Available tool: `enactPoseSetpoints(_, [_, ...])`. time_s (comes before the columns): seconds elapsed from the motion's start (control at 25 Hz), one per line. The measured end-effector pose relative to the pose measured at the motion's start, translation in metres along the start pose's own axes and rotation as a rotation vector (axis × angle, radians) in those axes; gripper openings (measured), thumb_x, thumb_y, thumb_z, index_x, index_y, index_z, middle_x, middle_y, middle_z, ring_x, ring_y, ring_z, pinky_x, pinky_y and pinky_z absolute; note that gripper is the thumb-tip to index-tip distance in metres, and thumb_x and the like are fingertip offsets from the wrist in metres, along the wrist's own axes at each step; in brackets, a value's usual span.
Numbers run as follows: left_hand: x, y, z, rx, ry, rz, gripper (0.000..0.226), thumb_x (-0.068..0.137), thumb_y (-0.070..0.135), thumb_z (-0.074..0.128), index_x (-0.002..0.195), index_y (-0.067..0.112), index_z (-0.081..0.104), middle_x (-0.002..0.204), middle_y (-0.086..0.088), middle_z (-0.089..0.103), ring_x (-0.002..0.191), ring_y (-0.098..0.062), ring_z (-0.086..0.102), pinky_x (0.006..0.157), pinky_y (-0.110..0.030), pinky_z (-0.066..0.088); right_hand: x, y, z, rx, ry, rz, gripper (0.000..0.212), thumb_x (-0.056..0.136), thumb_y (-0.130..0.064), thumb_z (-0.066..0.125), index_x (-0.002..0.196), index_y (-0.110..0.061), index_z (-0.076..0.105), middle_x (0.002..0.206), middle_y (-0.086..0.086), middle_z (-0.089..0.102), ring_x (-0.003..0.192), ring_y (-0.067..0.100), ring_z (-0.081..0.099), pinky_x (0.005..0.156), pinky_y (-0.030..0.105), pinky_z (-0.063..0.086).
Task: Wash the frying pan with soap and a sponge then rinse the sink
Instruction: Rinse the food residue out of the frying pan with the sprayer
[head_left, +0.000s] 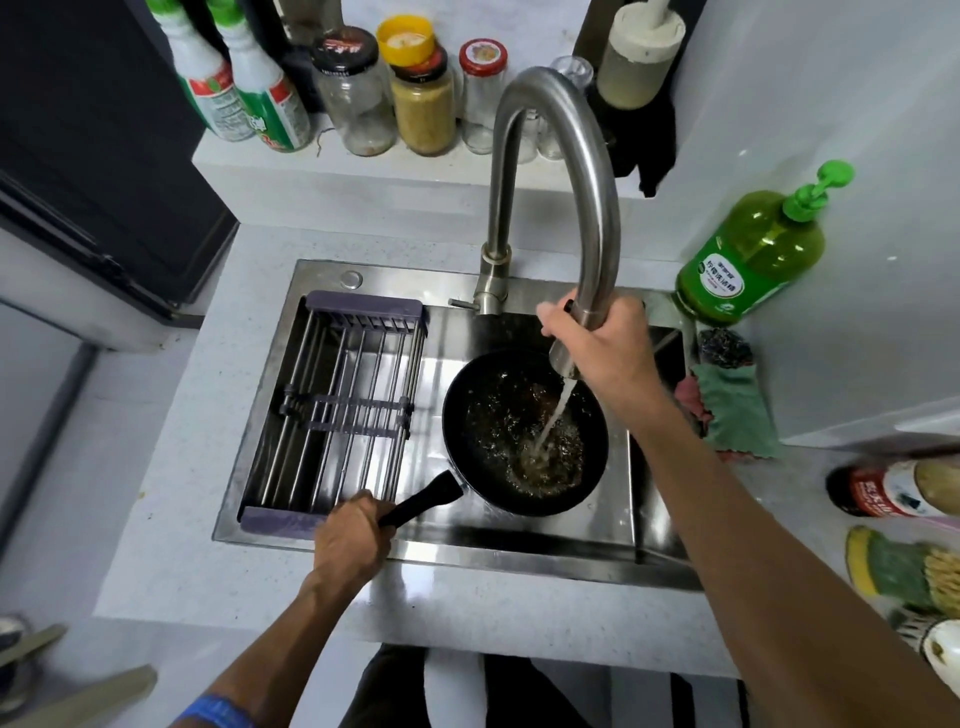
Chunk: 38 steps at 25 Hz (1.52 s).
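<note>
— Closest to the lens, what do you see?

— Two bare forearms reaching out over the counter edge. On the left one there is a blue wristband (221, 711) low in the view.

— And the left hand?

— That left hand (351, 535) is wrapped in a fist round the end of the black handle (422, 503). Its fingers curl under the handle, knuckles up, at the near rim of the steel sink (519, 558).

— Where is the frying pan?

— Down in the basin, between the two hands. The frying pan (524, 431) is black, with brownish greasy water pooled inside, and its handle points back towards the left hand.

— The right hand?

— It is farther out and higher. The right hand (602, 345) grips the lower end of the curved steel faucet (558, 208), fingers closed round the spout with the thumb on the far side. Water (551, 415) runs from just below that hand and lands in the pan.

— What sits beyond the left hand?

— A drying rack (332, 410) with metal rods, spanning the basin's left part.

— And outside the right hand?

— A green dish soap pump bottle (753, 254) stands on the counter past it. Just beside the right wrist lie a dark scouring ball (724, 348) and a green cloth (737, 410). Nearer the right elbow lies a yellow and green sponge (883, 566).
</note>
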<state>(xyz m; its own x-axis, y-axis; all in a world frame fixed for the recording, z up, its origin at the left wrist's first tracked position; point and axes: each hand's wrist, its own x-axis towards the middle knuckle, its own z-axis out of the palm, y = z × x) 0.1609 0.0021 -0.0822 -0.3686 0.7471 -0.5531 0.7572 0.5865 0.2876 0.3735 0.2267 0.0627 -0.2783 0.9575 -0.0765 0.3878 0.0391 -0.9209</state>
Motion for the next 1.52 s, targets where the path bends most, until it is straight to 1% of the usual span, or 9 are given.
enactPoseSetpoints(0.16, [0.006,-0.002,0.003,0.094,-0.021,0.011,0.018,0.089,0.034,0.065,0.106,0.032,0.068,0.091,0.011,0.062,0.092,-0.013,0.062,0.091,-0.035,0.045,-0.003,0.012,-0.008,0.054,-0.12,-0.006,0.035,0.091,-0.026,0.072,0.08,0.005,0.06,0.074,0.026,0.059,0.063,0.027,0.058,0.064,0.023,0.05])
enactPoseSetpoints(0.24, [0.005,0.003,0.001,0.226,0.009,0.003,0.023,0.09,0.032,0.062,0.113,0.032,0.067,0.099,0.01,0.064,0.1,-0.014,0.056,0.095,-0.036,0.037,-0.011,0.02,-0.014,0.051,-0.191,0.047,0.023,0.086,-0.028,0.077,0.089,-0.01,0.062,0.079,0.014,0.064,0.07,0.016,0.063,0.071,0.021,0.052])
enactPoseSetpoints(0.36, [0.002,0.02,0.004,0.511,-0.012,0.077,0.033,0.093,0.026,0.051,0.126,0.027,0.056,0.115,0.005,0.061,0.116,-0.02,0.046,0.102,-0.041,0.03,-0.035,0.055,-0.025,-0.04,-0.24,0.174,0.042,0.085,-0.026,0.079,0.121,-0.027,0.058,0.109,-0.012,0.068,0.098,-0.012,0.06,0.086,0.006,0.044])
enactPoseSetpoints(0.44, [0.004,0.03,0.013,0.541,-0.069,0.167,0.046,0.093,0.027,0.05,0.139,0.025,0.042,0.124,0.0,0.057,0.121,-0.024,0.043,0.104,-0.042,0.03,-0.05,0.095,-0.024,0.073,-0.201,0.324,0.046,0.09,-0.02,0.073,0.132,-0.027,0.055,0.124,-0.01,0.065,0.118,0.003,0.059,0.094,0.018,0.044])
enactPoseSetpoints(0.68, [0.046,0.068,0.047,0.453,-0.141,0.145,0.052,0.093,0.03,0.054,0.137,0.009,0.035,0.127,-0.013,0.053,0.117,-0.029,0.051,0.097,-0.038,0.043,-0.052,0.223,0.013,-0.004,0.028,0.882,0.045,0.093,-0.016,0.067,0.135,-0.01,0.053,0.129,0.009,0.06,0.103,0.021,0.058,0.08,0.029,0.048])
enactPoseSetpoints(0.88, [0.073,0.058,0.078,0.394,-0.058,0.012,0.04,0.094,0.029,0.05,0.13,0.015,0.039,0.115,-0.008,0.058,0.103,-0.027,0.062,0.081,-0.036,0.049,-0.061,0.302,0.046,0.338,0.073,1.319,0.026,0.097,-0.015,0.061,0.122,-0.011,0.057,0.118,0.013,0.061,0.091,0.026,0.063,0.066,0.036,0.06])
enactPoseSetpoints(1.16, [0.083,0.06,0.066,0.316,-0.109,-0.019,0.04,0.082,0.041,0.07,0.115,0.023,0.056,0.109,-0.002,0.068,0.103,-0.024,0.065,0.085,-0.031,0.048,-0.048,0.275,0.027,0.212,0.174,0.966,0.033,0.094,0.009,0.046,0.105,-0.02,0.058,0.09,0.002,0.065,0.069,0.022,0.064,0.045,0.026,0.057])
enactPoseSetpoints(1.36, [0.048,0.067,0.039,0.218,-0.224,0.07,0.048,0.072,0.066,0.067,0.095,0.024,0.065,0.092,0.003,0.071,0.09,-0.021,0.068,0.072,-0.027,0.05,-0.045,0.196,-0.022,-0.279,0.162,0.79,0.019,0.077,-0.027,0.058,0.087,-0.014,0.067,0.074,0.007,0.071,0.059,0.029,0.071,0.063,0.047,0.063])
enactPoseSetpoints(1.52, [0.031,0.058,0.041,-0.133,-0.393,0.058,0.072,0.05,0.088,0.064,0.082,0.024,0.064,0.091,-0.001,0.072,0.088,-0.023,0.069,0.08,-0.032,0.057,-0.045,0.106,-0.044,-0.714,0.07,0.598,0.032,0.083,-0.036,0.061,0.087,-0.005,0.057,0.084,0.008,0.061,0.082,0.03,0.063,0.072,0.03,0.044])
